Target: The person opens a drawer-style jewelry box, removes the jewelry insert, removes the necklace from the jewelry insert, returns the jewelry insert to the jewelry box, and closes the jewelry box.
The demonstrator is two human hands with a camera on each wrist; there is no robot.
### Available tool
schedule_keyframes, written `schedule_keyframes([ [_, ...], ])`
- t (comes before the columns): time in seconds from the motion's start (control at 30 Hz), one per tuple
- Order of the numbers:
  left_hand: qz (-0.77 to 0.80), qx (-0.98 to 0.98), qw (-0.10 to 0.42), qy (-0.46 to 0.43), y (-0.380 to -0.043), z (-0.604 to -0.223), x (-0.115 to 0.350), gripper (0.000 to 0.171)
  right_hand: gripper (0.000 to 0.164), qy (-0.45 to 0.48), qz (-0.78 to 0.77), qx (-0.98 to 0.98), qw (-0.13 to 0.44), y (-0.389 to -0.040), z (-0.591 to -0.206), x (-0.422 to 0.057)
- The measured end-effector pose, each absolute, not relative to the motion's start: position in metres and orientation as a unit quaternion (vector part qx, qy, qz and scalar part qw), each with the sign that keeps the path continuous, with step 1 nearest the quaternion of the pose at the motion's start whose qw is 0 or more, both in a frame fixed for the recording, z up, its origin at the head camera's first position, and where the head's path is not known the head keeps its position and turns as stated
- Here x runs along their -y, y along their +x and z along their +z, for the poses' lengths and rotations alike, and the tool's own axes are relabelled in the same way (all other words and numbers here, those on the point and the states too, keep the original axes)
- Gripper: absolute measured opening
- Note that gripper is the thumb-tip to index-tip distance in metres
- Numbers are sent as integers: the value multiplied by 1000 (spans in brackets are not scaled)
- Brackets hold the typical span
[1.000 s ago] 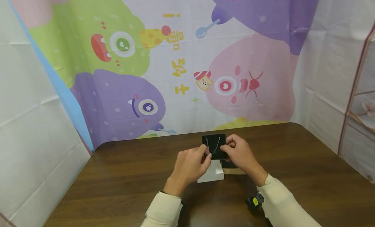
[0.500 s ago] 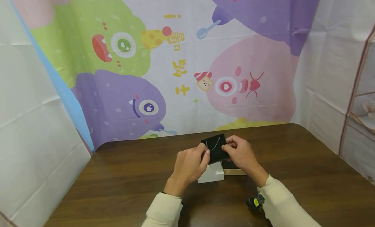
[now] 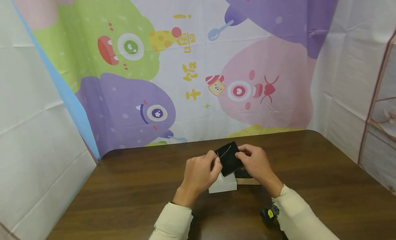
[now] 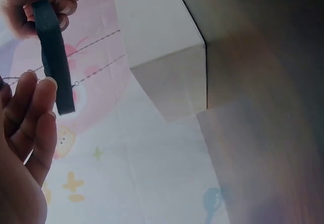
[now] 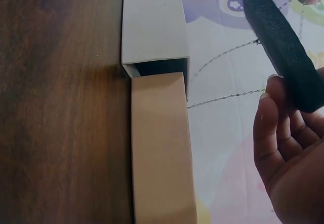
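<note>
Nearest, cream sleeves (image 3: 173, 219) reach up to the two hands. The left hand (image 3: 199, 173) pinches a fine necklace chain (image 3: 225, 152) between its fingertips, at the near left edge of a black foam insert (image 3: 231, 163). The right hand (image 3: 254, 163) grips that insert, tilted, between thumb and fingers. More chain hangs from the insert's underside, its lower end hidden behind the boxes. Below and between the hands, on the wooden table (image 3: 130, 185), stand a white box sleeve (image 3: 223, 185) and, at its open end, a tan drawer box (image 3: 248, 181). Beyond the hands hangs a cartoon backdrop (image 3: 191, 123). The thin links could slip from the left fingertips or tangle if pulled unevenly; the dangling loop might snag a box edge if the insert shifts.
</note>
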State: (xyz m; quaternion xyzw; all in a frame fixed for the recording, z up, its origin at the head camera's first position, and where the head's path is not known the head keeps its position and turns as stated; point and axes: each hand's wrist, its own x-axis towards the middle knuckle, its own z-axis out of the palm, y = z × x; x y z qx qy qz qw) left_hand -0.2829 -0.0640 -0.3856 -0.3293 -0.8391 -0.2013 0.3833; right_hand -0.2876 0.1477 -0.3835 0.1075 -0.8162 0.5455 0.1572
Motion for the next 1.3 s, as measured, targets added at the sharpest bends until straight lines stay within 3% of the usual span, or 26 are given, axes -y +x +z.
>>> schedule_keyframes([
  [0.8, -201, 827, 431, -299, -287, -391, 67, 21, 19, 94, 539, 823, 156, -289, -385, -144],
  [1.1, -203, 815, 469, -272, -291, -390, 66, 17, 20, 96, 531, 829, 150, -287, -384, -144],
  [1.3, -210, 817, 467, -264, -289, -389, 66, 15, 22, 101, 525, 833, 145, -286, -386, -145],
])
